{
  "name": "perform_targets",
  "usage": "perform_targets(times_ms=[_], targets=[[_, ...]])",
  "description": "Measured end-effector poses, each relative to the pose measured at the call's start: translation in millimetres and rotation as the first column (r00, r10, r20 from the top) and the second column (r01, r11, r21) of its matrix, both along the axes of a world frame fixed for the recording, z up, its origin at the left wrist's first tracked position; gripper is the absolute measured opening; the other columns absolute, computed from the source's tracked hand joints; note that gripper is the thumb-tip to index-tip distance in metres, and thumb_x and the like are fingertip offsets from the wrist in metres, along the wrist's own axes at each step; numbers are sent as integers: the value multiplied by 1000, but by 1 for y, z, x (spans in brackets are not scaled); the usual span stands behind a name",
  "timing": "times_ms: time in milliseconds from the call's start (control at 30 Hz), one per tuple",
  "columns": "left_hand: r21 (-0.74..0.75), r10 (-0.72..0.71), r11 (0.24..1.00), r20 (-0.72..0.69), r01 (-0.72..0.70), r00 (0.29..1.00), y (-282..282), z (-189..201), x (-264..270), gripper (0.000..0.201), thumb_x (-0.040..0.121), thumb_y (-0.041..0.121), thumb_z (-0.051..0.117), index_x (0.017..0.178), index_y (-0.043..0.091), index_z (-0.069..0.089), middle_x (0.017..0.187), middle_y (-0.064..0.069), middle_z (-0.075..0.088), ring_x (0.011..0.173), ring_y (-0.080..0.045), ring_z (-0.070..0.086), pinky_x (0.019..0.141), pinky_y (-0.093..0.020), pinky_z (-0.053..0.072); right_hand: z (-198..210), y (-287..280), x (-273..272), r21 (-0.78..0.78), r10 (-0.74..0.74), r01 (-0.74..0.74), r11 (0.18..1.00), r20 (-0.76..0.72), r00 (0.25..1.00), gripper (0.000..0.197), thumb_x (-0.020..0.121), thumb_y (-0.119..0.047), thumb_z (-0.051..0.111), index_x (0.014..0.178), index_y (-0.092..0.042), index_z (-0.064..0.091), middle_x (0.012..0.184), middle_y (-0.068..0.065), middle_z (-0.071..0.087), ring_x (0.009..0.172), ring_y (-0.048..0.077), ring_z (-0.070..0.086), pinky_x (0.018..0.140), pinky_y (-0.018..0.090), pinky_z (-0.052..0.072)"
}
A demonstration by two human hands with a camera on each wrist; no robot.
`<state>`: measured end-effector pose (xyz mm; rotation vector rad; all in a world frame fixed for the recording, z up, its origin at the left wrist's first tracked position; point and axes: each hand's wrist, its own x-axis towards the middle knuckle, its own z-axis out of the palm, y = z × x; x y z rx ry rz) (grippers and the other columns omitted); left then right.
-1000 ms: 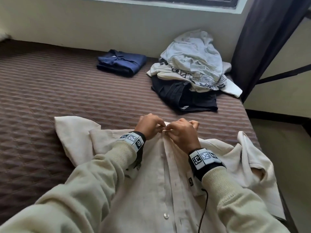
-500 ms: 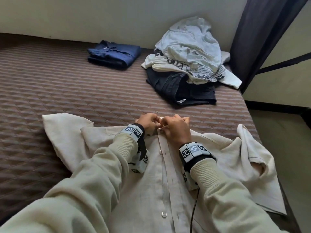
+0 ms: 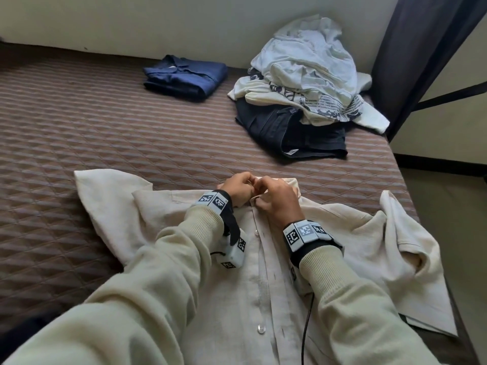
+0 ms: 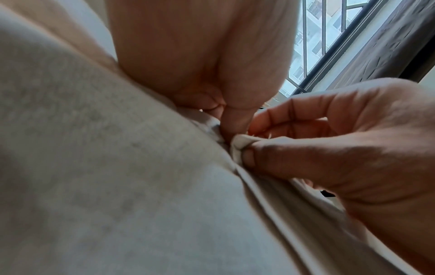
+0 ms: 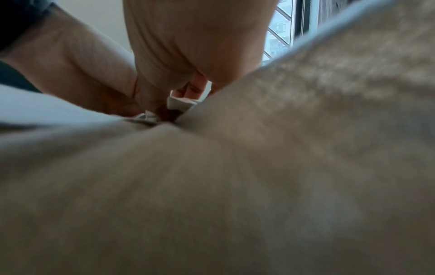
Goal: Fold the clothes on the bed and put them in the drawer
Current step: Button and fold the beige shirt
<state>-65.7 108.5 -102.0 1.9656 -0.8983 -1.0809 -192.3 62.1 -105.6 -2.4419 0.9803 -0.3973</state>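
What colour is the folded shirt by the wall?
Dark blue; the folded shirt shows best in the head view.

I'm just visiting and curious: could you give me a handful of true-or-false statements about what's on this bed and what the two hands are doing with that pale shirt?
1. Both hands pinch the cream shirt at its collar. True: the left hand and right hand meet there.
2. The blue shirt lies crumpled. False: it is neatly folded.
3. A heap of unfolded clothes sits near the dark curtain. True.
4. The cream shirt is already folded. False: it lies spread on the bed, sleeves out.
5. The left hand rests flat on the bedcover. False: its fingers pinch the shirt fabric.
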Motion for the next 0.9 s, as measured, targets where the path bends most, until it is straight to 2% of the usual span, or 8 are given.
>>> perform_targets(times_ms=[200,267,367,467,533,700,800,900], targets=[[-43,30,998,-147,-36,989,-11,-17,10,32,50,15,57,77,30,65,81,-10,64,81,-28,59,81,-51,52,-4,-6,-1,-13,-7,9,1000,132,991,19,78,-16,71,96,-14,70,89,10,71,85,28,61,76,38,47],[-46,14,999,-167,-22,986,-6,-4,5,33,53,11,62,83,26,62,83,-11,64,83,-27,59,82,-47,52,-7,-7,1,13,-11,9,1000,148,989,18,77,-12,71,95,-13,71,90,10,71,87,28,61,78,37,47],[-51,18,998,-196,-29,980,-6,1,2,24,82,-5,59,89,18,56,85,-10,61,78,-22,58,74,-38,51,-9,-9,0,36,12,-19,999,193,981,20,74,-5,71,93,-10,70,93,9,72,88,28,63,80,38,49],[-40,13,999,-142,-19,990,-6,-1,3,18,78,11,64,88,23,57,90,-9,64,80,-22,59,78,-42,52,-10,-11,-3,14,40,-44,999,198,979,20,75,-3,72,93,-9,70,92,8,72,87,26,64,79,37,49],[-14,-17,1000,-113,16,993,-3,-4,5,20,72,21,64,89,27,58,87,-5,64,75,-20,58,68,-36,49,-11,-12,-3,-6,53,-53,999,170,984,18,75,-7,73,93,-11,70,91,7,71,86,26,63,77,36,48],[-46,-92,995,-151,86,984,0,1,8,19,99,0,43,113,11,48,76,-2,55,48,-2,48,41,-15,37,-13,-10,-1,-7,49,-48,999,185,982,17,77,-19,64,93,-12,67,85,8,70,81,27,60,70,37,45],[-58,-152,988,-215,143,965,5,4,11,29,99,2,46,128,4,44,86,-2,57,69,-8,54,54,-17,45,-15,-11,1,-22,39,-37,999,118,992,17,81,-15,65,97,-12,66,88,11,68,83,28,58,69,34,41],[-57,-218,976,-143,212,965,9,3,10,38,96,8,53,132,5,41,83,1,56,70,-6,53,57,-15,43,-16,-14,-1,-11,46,-45,999,134,990,15,81,-16,64,96,-14,67,86,10,69,82,28,59,69,35,44]])
